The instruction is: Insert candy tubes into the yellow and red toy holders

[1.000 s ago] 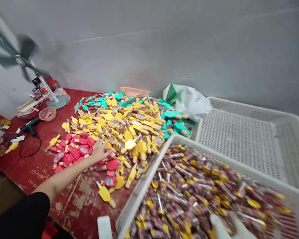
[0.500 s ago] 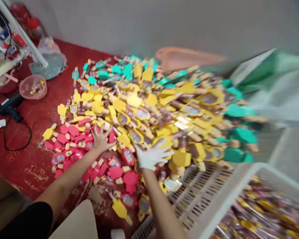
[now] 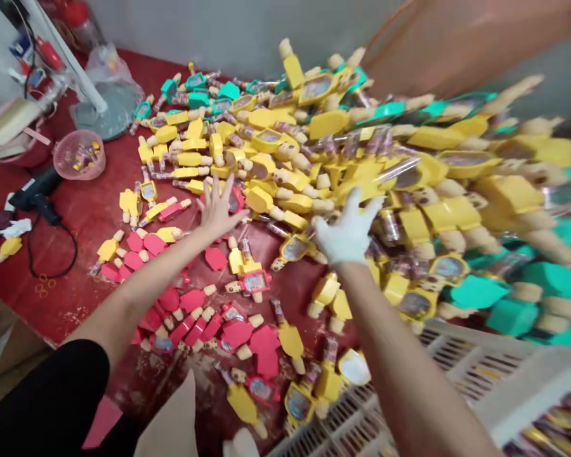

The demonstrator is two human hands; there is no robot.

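Observation:
A big heap of yellow popsicle-shaped toys (image 3: 285,152) covers the red table (image 3: 85,216), with pink ones (image 3: 228,330) nearer me and teal ones (image 3: 504,298) at the right. My bare left hand (image 3: 217,209) is stretched out, fingers spread, pressing against the near edge of the yellow pile. My right hand (image 3: 347,231), in a white glove, lies with spread fingers on the yellow toys a little to the right. Neither hand holds anything.
A white perforated crate (image 3: 409,400) sits at the lower right, holding wrapped items at its far corner. A small pink basket (image 3: 78,152), a black tool with a cord (image 3: 35,193), and a fan base (image 3: 102,114) stand at the left. A blurred orange object (image 3: 457,44) shows at the back right.
Both hands have pushed further into the heap, away from me, shoving yellow toys back. A bare patch of red table has opened between the yellow and the pink toys. The camera leaned closer.

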